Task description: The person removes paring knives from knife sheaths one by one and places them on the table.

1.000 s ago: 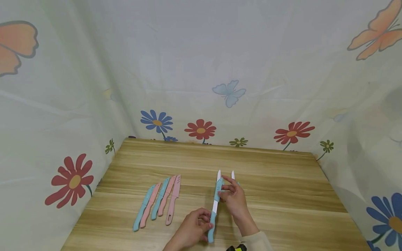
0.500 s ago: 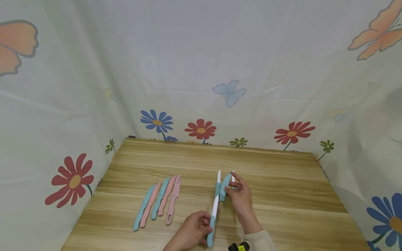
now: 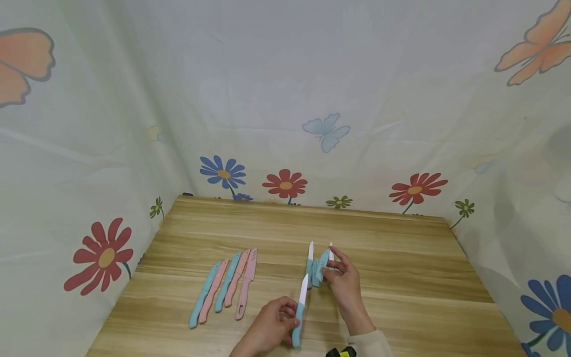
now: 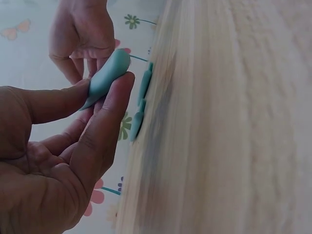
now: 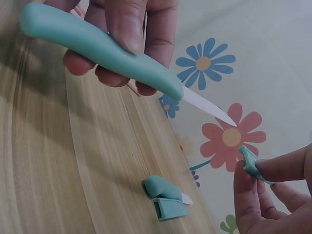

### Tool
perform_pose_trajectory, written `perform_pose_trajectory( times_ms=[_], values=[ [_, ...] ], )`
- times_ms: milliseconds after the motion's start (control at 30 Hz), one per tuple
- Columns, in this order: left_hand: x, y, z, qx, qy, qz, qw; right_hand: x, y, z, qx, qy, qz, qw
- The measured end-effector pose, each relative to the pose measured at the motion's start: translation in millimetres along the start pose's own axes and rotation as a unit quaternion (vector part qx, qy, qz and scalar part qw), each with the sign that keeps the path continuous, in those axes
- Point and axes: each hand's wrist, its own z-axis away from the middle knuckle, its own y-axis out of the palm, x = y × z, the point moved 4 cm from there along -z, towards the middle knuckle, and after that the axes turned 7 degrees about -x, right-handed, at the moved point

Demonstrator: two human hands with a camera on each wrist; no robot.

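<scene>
My left hand point(image 3: 272, 322) grips a small knife by its teal handle point(image 3: 298, 325), white blade point(image 5: 209, 108) bare and pointing away. My right hand point(image 3: 345, 285) pinches a teal blade sheath point(image 5: 251, 163), apart from that blade. Beneath it on the table lie a teal-handled knife point(image 3: 310, 267) with its white blade bare and a second teal sheath point(image 3: 315, 275) just right of it. Another white blade point(image 3: 331, 254) shows beside the right fingers; the hand hides its handle. The left wrist view shows the gripped handle point(image 4: 109, 73) end-on between thumb and fingers.
On the left of the wooden table point(image 3: 379, 258) several sheathed knives lie side by side, teal point(image 3: 205, 295) and pink point(image 3: 247, 282). A black and yellow object point(image 3: 341, 352) shows at the bottom edge. Flower-printed cloth point(image 3: 285, 99) stands around the table.
The sheath in my right hand has come away from the knife's blade and moved right. The left-hand knife has shifted slightly left. A second sheath on the table has come into view.
</scene>
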Motion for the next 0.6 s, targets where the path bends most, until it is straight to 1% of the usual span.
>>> perform_pose_trajectory(
  times_ms=[233, 333, 600],
  values=[
    [-2.1, -7.0, -4.4, -0.017, 0.030, -0.009, 0.9994, -2.5, -0.6, 2.4, 0.017, 0.002, 0.012, 0.9998],
    [-2.6, -12.2, -8.4, -0.032, 0.039, -0.015, 0.9986, -3.7, -1.4, 2.8, 0.017, 0.000, 0.012, 0.9998],
    [-6.0, -29.5, -17.3, -0.080, 0.047, -0.024, 0.9954, -9.3, -3.6, 3.8, 0.016, 0.005, 0.003, 0.9999]
  ],
)
